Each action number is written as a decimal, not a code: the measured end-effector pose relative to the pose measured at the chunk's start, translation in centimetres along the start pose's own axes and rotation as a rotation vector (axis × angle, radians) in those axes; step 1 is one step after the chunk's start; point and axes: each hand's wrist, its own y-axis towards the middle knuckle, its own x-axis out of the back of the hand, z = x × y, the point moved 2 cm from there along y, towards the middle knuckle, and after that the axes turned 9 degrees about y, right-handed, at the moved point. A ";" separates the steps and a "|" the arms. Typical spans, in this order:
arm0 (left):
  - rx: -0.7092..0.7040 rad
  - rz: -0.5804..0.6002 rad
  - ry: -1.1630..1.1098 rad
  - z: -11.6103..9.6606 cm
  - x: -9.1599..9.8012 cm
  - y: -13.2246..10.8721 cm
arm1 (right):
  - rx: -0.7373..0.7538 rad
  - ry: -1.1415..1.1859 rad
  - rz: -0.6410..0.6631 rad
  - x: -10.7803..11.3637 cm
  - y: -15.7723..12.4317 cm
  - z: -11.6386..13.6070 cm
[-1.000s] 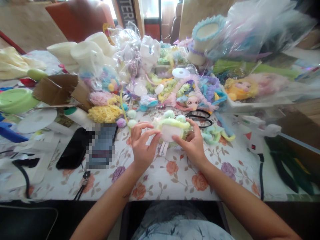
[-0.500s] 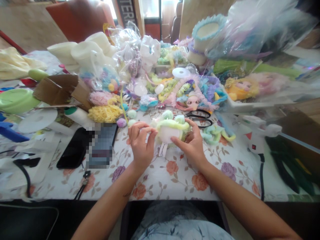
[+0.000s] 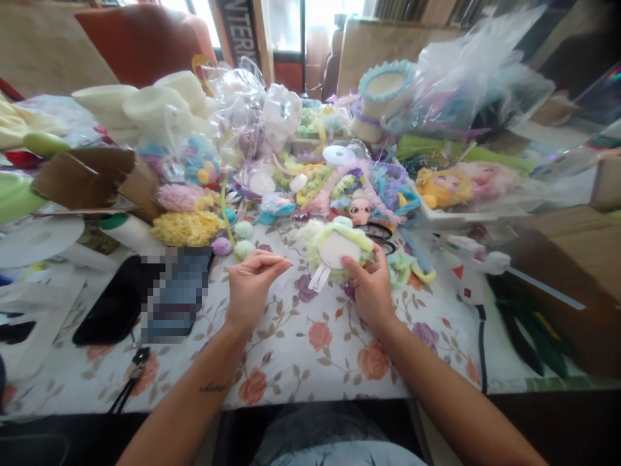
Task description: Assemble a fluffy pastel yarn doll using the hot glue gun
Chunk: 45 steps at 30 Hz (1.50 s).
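My right hand (image 3: 369, 289) grips a small round white pad rimmed with fuzzy pale-green yarn (image 3: 334, 246), held just above the flowered tablecloth (image 3: 310, 343). A white tag hangs from its lower edge. My left hand (image 3: 252, 283) is a little to the left of the pad, apart from it, with thumb and fingers pinched together; what they pinch, if anything, is too small to make out. Black scissors (image 3: 383, 236) lie just behind the pad, partly hidden by it.
A dark phone (image 3: 145, 294) lies left of my hands. A white glue gun (image 3: 468, 268) with a black cord sits to the right. Pompoms, doll heads (image 3: 359, 208), yarn, plastic bags and a cardboard box (image 3: 92, 178) crowd the back of the table.
My left hand has let go of the pad and drawn back to the left, pinched. The right hand keeps hold of the pad. The camera has shifted a little.
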 end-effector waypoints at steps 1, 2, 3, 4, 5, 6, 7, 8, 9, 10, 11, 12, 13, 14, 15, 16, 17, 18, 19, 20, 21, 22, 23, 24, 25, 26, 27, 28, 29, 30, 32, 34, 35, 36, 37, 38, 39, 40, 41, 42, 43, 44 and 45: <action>0.022 -0.004 -0.042 0.1 0.0 0.1 | 0.000 0.008 -0.002 0.0 0.0 0.0; 0.042 -0.016 -0.075 0.2 0.0 0.1 | 0.000 0.015 -0.003 0.1 0.1 0.1; 0.063 -0.033 -0.091 0.2 0.0 0.2 | 0.000 0.017 -0.002 0.1 0.1 0.1; 0.084 -0.052 -0.086 0.3 0.0 0.2 | -0.004 0.014 0.000 0.1 0.0 0.1; 0.103 -0.067 -0.064 0.4 0.0 0.2 | -0.012 0.004 0.003 0.1 0.0 0.0; 0.115 -0.080 -0.036 0.5 0.0 0.2 | -0.019 -0.009 0.004 0.2 0.0 0.0; 0.119 -0.090 -0.015 0.7 0.1 0.2 | -0.024 -0.021 0.002 0.2 0.0 -0.1; 0.112 -0.097 -0.014 0.8 0.1 0.3 | -0.029 -0.028 0.001 0.2 0.0 -0.2; 0.097 -0.103 -0.036 0.9 0.1 0.3 | -0.031 -0.029 0.000 0.3 0.0 -0.2; 0.079 -0.111 -0.067 1.0 0.2 0.4 | -0.033 -0.025 0.001 0.3 0.0 -0.3; 0.069 -0.123 -0.089 1.1 0.3 0.6 | -0.034 -0.018 0.002 0.3 0.0 -0.3; 0.073 -0.137 -0.096 1.2 0.5 0.7 | -0.036 -0.009 0.004 0.2 0.0 -0.3; 0.085 -0.158 -0.086 1.3 0.7 1.0 | -0.037 0.002 0.005 0.2 0.0 -0.3; 0.101 -0.191 -0.064 1.3 1.1 1.2 | -0.036 0.015 0.005 0.1 0.0 -0.2; 0.116 -0.231 -0.046 1.3 1.4 1.4 | -0.033 0.029 0.001 0.1 0.0 -0.2; 0.112 -0.281 -0.047 1.3 1.8 1.6 | -0.031 0.039 -0.005 0.0 0.0 -0.1; 0.109 -0.319 -0.059 1.2 2.1 1.8 | -0.029 0.043 -0.010 0.0 0.0 0.0; 0.120 -0.334 -0.073 1.2 2.3 1.8 | -0.029 0.039 -0.014 0.0 0.0 0.0; 0.147 -0.325 -0.081 1.2 2.3 1.8 | -0.029 0.030 -0.018 0.0 0.0 0.0; 0.176 -0.298 -0.083 1.2 2.3 1.8 | -0.027 0.015 -0.021 0.0 0.0 0.1; 0.194 -0.254 -0.080 1.3 2.1 1.7 | -0.023 -0.004 -0.022 0.0 0.0 0.1; 0.193 -0.200 -0.068 1.2 1.8 1.5 | -0.014 -0.024 -0.022 0.0 -0.1 0.1; 0.177 -0.133 -0.055 1.2 1.5 1.4 | -0.001 -0.046 -0.019 0.0 -0.1 0.2; 0.163 -0.045 -0.050 1.2 1.1 1.3 | 0.015 -0.069 -0.011 -0.1 -0.2 0.3; 0.164 0.058 -0.065 1.1 0.7 1.1 | 0.031 -0.093 0.003 -0.1 -0.3 0.3; 0.192 0.172 -0.105 1.1 0.3 1.0 | 0.045 -0.114 0.025 -0.2 -0.5 0.4; 0.240 0.286 -0.172 1.1 -0.2 0.8 | 0.055 -0.128 0.052 -0.3 -0.6 0.4; 0.298 0.393 -0.253 1.1 -0.5 0.5 | 0.061 -0.131 0.083 -0.5 -0.8 0.4; 0.353 0.482 -0.335 1.0 -0.8 0.3 | 0.063 -0.123 0.116 -0.6 -1.0 0.4; 0.397 0.549 -0.402 0.8 -1.1 0.0 | 0.061 -0.109 0.147 -0.8 -1.2 0.4; 0.456 0.626 -0.477 0.5 -1.4 -0.4 | 0.046 -0.083 0.201 -1.1 -1.5 0.3; 0.494 0.638 -0.517 0.3 -1.6 -0.8 | 0.026 -0.071 0.241 -1.3 -1.7 0.2; 0.508 0.625 -0.524 0.2 -1.6 -0.9 | 0.012 -0.069 0.262 -1.4 -1.8 0.1; 0.517 0.606 -0.523 0.1 -1.7 -1.0 | 0.001 -0.065 0.282 -1.5 -1.9 0.0; 0.521 0.585 -0.516 0.1 -1.7 -1.1 | -0.005 -0.058 0.303 -1.5 -1.9 -0.1; 0.521 0.568 -0.504 0.1 -1.7 -1.1 | -0.010 -0.051 0.321 -1.5 -1.9 -0.2; 0.518 0.556 -0.493 0.1 -1.7 -1.1 | -0.014 -0.047 0.335 -1.5 -1.8 -0.3; 0.513 0.552 -0.490 0.1 -1.7 -1.1 | -0.014 -0.046 0.344 -1.5 -1.8 -0.4; 0.506 0.551 -0.495 0.1 -1.8 -1.1 | -0.013 -0.048 0.349 -1.5 -1.8 -0.5; 0.499 0.549 -0.502 0.1 -1.8 -1.1 | -0.016 -0.057 0.352 -1.4 -1.7 -0.5; 0.495 0.541 -0.508 0.1 -1.9 -1.2 | -0.023 -0.071 0.354 -1.4 -1.7 -0.5; 0.488 0.526 -0.508 0.2 -1.8 -1.1 | -0.029 -0.089 0.353 -1.3 -1.7 -0.5; 0.477 0.510 -0.498 0.2 -1.8 -1.1 | -0.036 -0.106 0.353 -1.2 -1.7 -0.5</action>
